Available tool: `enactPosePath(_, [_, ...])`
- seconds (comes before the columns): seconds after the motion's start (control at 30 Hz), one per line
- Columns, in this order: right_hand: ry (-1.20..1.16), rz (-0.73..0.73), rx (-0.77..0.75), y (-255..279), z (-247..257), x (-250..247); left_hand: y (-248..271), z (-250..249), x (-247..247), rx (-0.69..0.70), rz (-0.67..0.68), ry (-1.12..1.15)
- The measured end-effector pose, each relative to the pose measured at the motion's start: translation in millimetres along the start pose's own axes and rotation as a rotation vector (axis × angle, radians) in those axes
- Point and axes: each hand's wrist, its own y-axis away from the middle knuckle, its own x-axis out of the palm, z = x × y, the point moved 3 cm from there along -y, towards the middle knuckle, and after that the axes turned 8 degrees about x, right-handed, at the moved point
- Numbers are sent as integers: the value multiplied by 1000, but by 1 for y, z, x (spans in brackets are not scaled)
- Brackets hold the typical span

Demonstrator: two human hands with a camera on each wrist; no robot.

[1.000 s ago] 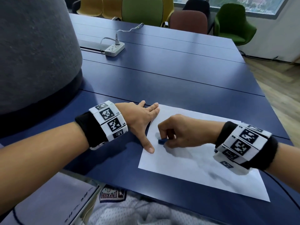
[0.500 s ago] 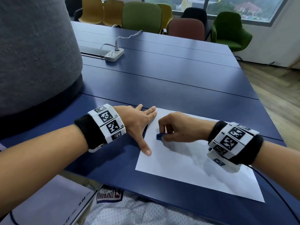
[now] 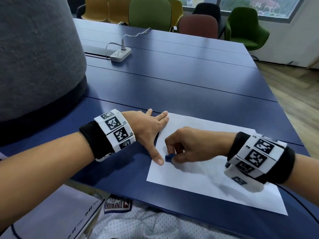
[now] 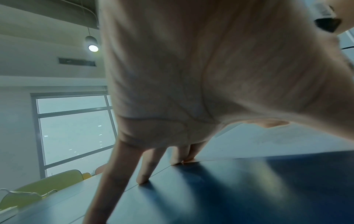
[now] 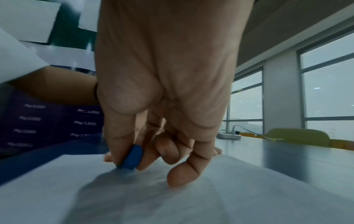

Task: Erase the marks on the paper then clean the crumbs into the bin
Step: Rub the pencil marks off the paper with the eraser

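Observation:
A white sheet of paper (image 3: 215,171) lies on the blue table (image 3: 189,87) in front of me. My right hand (image 3: 186,147) pinches a small blue eraser (image 3: 168,158) between thumb and fingers and presses it onto the paper near its left edge; the right wrist view shows the eraser (image 5: 133,157) touching the sheet (image 5: 191,201). My left hand (image 3: 151,128) lies flat with spread fingers on the paper's left edge, thumb beside the eraser. In the left wrist view the left hand's fingertips (image 4: 182,160) press the paper's corner. No bin is in view.
A large grey upholstered shape (image 3: 34,57) stands at the left on the table. A white power strip (image 3: 120,55) with a cable lies further back. Coloured chairs (image 3: 150,14) line the far side. A box (image 3: 51,213) sits by my lap.
My right hand has rubbed the eraser across the paper near its left edge, away from me and then back toward the left thumb. The left hand kept holding the sheet.

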Motion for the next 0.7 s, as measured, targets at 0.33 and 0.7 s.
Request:
enactPosePath(0.33, [20, -14, 8, 3, -3, -2, -1, 1, 1, 0, -4, 20])
enactPosePath(0.7, [36, -19, 69, -3, -9, -11, -1, 2, 1, 2, -1, 40])
